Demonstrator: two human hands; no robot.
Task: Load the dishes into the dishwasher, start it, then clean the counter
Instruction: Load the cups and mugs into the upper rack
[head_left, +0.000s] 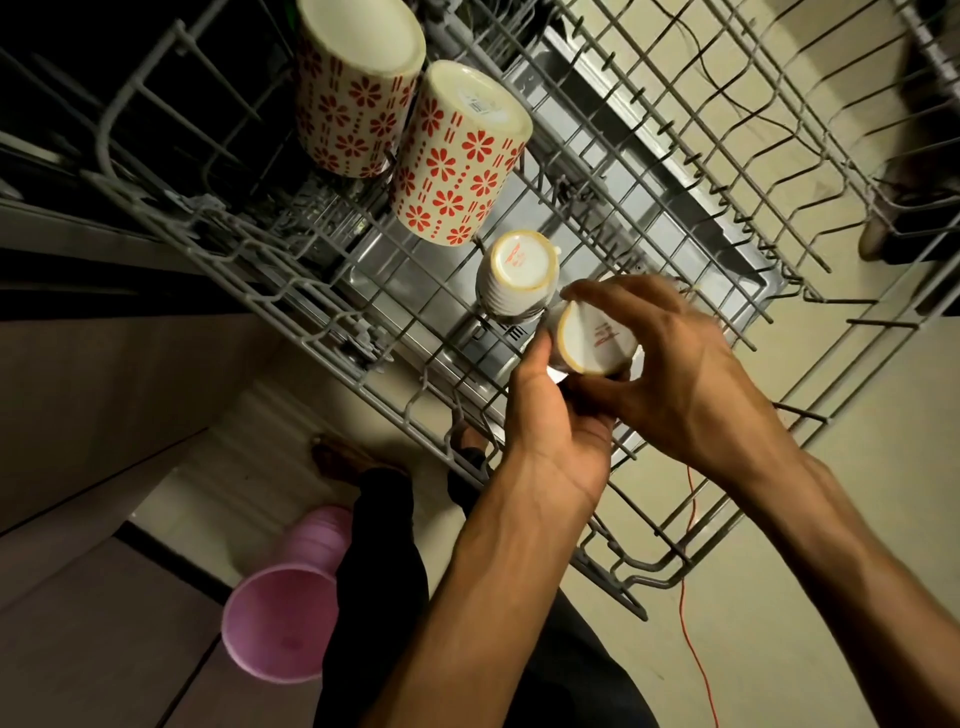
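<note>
Upper dishwasher rack: grey wire, pulled out, running from far left to near right across the view; the open dishwasher door shows beneath it.

Item 1, far floral mug: cream with red flower pattern, upside down, at the far left end of the rack.

Item 2, near floral mug: same pattern, upside down, tilted, just beside and to the right of item 1; whether the two touch cannot be told.

Item 3, small white cup: ribbed wall, upside down in the rack, red mark on its base, nearer than item 2.

Item 4, held white cup: same kind, base up with a red mark, just beside item 3 on its near right, over the rack. Whether it rests on the wires cannot be told.

Left hand: comes up from below, thumb and fingers curled round the near side of the held cup.

Right hand: reaches in from the right, fingers arched over the far side of the same cup, thumb under it, pinching it.

Pink plastic bin: on the floor, near left, lying tilted beside the person's dark trouser leg.

Orange cord: on the pale floor, near right, below the rack.
</note>
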